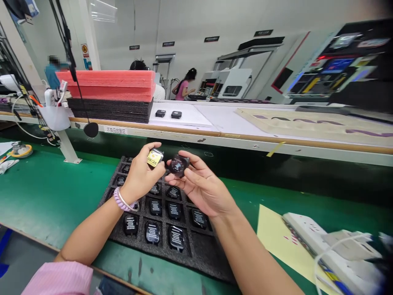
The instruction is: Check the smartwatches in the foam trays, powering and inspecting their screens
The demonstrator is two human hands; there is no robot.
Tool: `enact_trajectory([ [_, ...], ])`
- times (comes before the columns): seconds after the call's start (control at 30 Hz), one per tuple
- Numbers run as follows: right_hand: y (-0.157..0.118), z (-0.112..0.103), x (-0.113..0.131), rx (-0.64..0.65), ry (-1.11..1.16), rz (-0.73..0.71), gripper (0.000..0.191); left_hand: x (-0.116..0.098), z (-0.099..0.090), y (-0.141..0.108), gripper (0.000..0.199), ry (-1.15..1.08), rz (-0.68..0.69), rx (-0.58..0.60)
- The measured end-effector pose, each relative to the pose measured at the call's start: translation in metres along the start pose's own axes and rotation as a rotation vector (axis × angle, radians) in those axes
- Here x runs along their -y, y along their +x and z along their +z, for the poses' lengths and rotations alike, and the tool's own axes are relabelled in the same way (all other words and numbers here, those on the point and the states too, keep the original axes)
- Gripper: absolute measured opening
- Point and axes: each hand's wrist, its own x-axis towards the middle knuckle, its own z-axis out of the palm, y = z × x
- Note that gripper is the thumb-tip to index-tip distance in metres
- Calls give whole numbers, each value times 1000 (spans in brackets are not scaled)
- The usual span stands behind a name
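My left hand (143, 174) is closed on a smartwatch (155, 157) without a strap, its yellow screen lit and reading about 08:26. Between the thumb and fingers of my right hand (202, 184) is a dark smartwatch (178, 165), its face showing a faint round dial. The two watches are close together but apart, held above a black foam tray (204, 246). Square watch cases (152, 232) with white lettering on their faces lie in the tray's compartments. My hands and forearms hide part of the tray.
A power strip (307, 229) with a white cable rests beside a yellow sheet (267, 225) at right. On the raised shelf are pink foam sheets (107, 84) over black foam (110, 110), and two small black cases (176, 114). A tape roll (22, 150) lies far left. People work beyond.
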Motion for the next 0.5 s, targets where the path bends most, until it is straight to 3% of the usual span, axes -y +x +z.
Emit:
enact_trajectory([
  [0.43, 0, -5, -2, -81, -238, -7, 43, 6, 0, -2, 50, -80, -7, 2],
  [0.5, -1, -12, -7, -89, -367, -40, 39, 3, -2, -3, 50, -35, -17, 12],
])
